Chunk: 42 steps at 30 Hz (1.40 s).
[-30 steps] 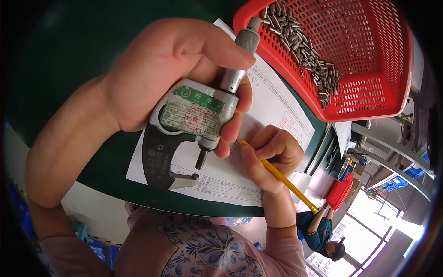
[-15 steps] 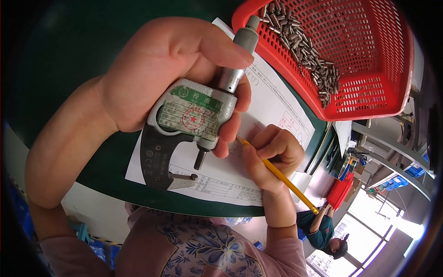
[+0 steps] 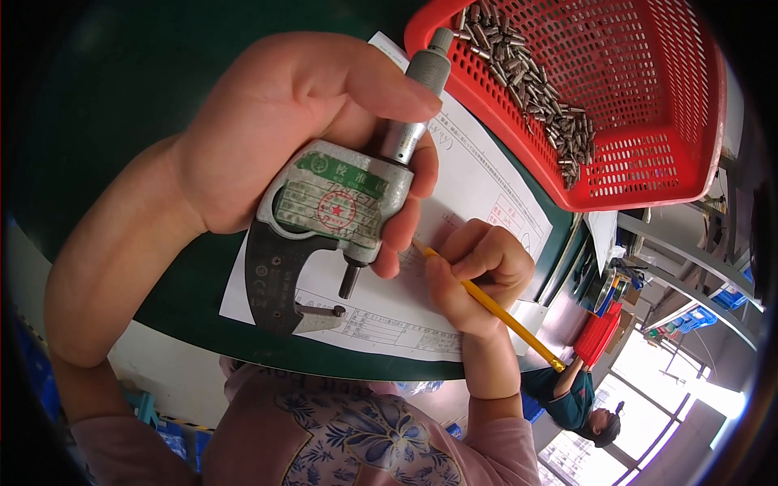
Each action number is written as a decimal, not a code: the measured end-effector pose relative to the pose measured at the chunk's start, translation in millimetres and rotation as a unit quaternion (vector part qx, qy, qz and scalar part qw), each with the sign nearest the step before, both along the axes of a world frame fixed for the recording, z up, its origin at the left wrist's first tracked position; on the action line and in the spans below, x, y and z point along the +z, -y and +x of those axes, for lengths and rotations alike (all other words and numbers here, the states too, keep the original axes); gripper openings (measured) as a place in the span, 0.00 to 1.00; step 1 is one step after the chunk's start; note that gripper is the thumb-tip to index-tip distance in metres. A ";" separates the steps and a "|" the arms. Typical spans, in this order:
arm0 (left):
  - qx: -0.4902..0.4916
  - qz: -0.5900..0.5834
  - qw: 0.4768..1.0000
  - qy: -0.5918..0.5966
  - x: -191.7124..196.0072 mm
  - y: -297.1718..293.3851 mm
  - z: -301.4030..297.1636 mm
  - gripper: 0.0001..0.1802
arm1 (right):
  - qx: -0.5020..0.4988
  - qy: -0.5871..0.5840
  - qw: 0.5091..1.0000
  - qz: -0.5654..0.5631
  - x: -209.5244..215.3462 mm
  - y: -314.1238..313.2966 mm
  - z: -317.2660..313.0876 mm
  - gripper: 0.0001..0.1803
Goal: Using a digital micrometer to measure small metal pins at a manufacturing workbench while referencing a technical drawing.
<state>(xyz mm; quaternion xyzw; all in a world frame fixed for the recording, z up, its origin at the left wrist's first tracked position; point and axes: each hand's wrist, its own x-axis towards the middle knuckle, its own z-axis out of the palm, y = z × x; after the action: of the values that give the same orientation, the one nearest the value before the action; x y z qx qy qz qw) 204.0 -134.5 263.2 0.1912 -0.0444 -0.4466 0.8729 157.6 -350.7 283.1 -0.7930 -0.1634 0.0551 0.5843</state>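
Observation:
My left hand (image 3: 251, 121) is wrapped round a micrometer (image 3: 271, 271) with a dark C-shaped frame. Its thumb lies along the knurled barrel, while the fingers curl behind the body. A green-and-white label with a red stamp covers the body. Between the spindle and the anvil there is a gap with nothing in it. To the right, my right hand (image 3: 486, 271) grips a yellow pencil (image 3: 510, 317), its tip down at a printed paper drawing (image 3: 478, 170). The micrometer is held above this sheet and hides part of it.
A red perforated plastic basket (image 3: 648, 194) at the upper right holds many small metal pins (image 3: 539, 93). Paper and basket are on a dark green table (image 3: 105, 121). Far right, a person (image 3: 571, 405) in a dark shirt holds another red basket (image 3: 598, 336) near metal shelving (image 3: 689, 251).
My left hand and the micrometer have shifted very slightly left. The pencil's rear end has swung a little up and right. The other person has moved slightly right.

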 end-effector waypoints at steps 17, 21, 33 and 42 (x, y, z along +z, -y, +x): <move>-0.038 0.043 0.998 0.011 6.0 -1.9 3.8 0.26 | -0.022 -0.052 0.995 0.087 11.7 0.7 1.8 0.14; -0.025 0.075 0.994 0.073 5.3 -4.2 1.3 0.26 | -0.112 0.235 0.947 -0.187 31.8 41.6 4.3 0.08; 0.053 0.095 0.987 0.120 43.7 21.3 -0.4 0.23 | -0.146 0.266 0.804 -0.511 58.3 111.6 -23.4 0.18; 0.137 0.333 0.900 0.244 112.1 147.5 11.0 0.21 | -0.134 0.034 0.990 0.028 83.8 42.5 -5.5 0.22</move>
<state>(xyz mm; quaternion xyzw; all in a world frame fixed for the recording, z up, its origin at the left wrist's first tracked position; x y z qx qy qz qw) 215.0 -282.0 375.3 0.5780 -0.0777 -0.2509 0.7726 152.1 -393.1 366.9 -0.7923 -0.0769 -0.0559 0.6027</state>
